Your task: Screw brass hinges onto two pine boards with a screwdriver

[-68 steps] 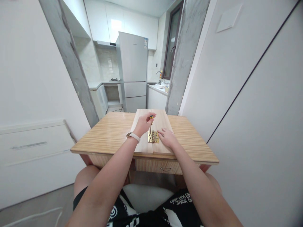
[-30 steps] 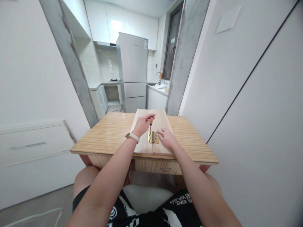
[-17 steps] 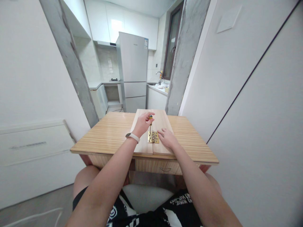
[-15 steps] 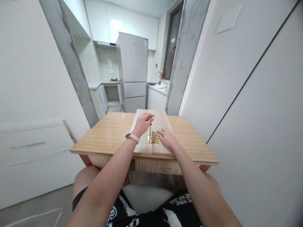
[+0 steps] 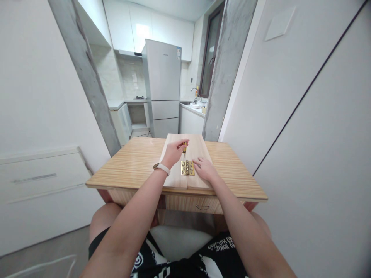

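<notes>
My left hand [image 5: 174, 151] pinches the yellow-and-black handle of a screwdriver [image 5: 184, 148], which stands upright. Its shaft points down to the left leaf of a brass hinge [image 5: 187, 168]. The hinge lies open across the seam between two pale wooden boards [image 5: 199, 143], with screws showing in its leaves. Flat on the right board rests my right hand [image 5: 204, 168], fingers spread and its fingertips close to the hinge's right leaf. Whether the screwdriver's tip sits in a screw head is too small to tell.
The boards lie on a wood-grain table [image 5: 139, 162] with a drawer [image 5: 199, 204] at its front. Beyond stand a silver fridge [image 5: 165, 73] and a sink counter [image 5: 193, 114]. White panels rise close on the left and right.
The fingers of my left hand have shifted slightly about the screwdriver handle, showing more of its yellow. My right hand and the boards keep their places.
</notes>
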### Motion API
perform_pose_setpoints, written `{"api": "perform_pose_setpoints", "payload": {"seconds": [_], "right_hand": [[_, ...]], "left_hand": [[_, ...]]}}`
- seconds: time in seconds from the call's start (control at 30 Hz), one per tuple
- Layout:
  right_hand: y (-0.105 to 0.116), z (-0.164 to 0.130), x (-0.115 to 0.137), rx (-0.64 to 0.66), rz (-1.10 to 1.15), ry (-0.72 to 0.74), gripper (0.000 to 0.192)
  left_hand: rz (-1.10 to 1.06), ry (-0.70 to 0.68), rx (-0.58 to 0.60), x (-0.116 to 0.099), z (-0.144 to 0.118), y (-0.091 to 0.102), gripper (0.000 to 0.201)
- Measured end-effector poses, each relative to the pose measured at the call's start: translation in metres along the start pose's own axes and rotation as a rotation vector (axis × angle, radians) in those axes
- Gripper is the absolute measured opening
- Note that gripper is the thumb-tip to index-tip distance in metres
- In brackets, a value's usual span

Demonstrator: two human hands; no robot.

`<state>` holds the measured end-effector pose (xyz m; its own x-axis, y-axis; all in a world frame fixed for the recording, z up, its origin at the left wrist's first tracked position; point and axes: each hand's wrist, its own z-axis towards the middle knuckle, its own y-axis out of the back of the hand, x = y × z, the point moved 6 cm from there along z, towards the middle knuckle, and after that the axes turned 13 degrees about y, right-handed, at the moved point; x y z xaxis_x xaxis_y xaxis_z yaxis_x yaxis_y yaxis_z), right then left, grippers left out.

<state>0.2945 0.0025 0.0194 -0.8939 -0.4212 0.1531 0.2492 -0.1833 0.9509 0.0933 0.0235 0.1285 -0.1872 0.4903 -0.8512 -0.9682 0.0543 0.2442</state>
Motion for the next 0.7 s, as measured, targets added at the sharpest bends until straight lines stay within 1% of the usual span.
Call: {"api": "perform_pose_setpoints", "payload": {"seconds": [0.13,0.27,0.37,0.5,0.6,0.7], "right_hand": [[0.0,0.0,0.0,-0.001,-0.004,0.0,0.049],[0.0,0.0,0.0,-0.006,-0.005,0.006,0.049],[0.0,0.0,0.001,-0.005,-0.009,0.011,0.049],[0.001,0.0,0.001,-0.004,-0.019,0.016,0.049],[0.001,0.0,0.001,-0.005,-0.016,0.014,0.05],[0.002,0.0,0.002,0.0,-0.016,0.013,0.049]], "left_hand": [[0.045,-0.013,-0.056,-0.006,0.0,0.003,0.03],[0.095,-0.074,-0.06,-0.011,0.0,0.002,0.028],[0.027,-0.083,-0.009,-0.007,0.001,-0.001,0.027],[-0.077,-0.026,0.108,0.001,0.003,-0.007,0.03],[-0.058,-0.014,0.128,0.002,0.003,-0.007,0.025],[0.004,-0.013,0.134,0.0,0.002,-0.005,0.03]]}}
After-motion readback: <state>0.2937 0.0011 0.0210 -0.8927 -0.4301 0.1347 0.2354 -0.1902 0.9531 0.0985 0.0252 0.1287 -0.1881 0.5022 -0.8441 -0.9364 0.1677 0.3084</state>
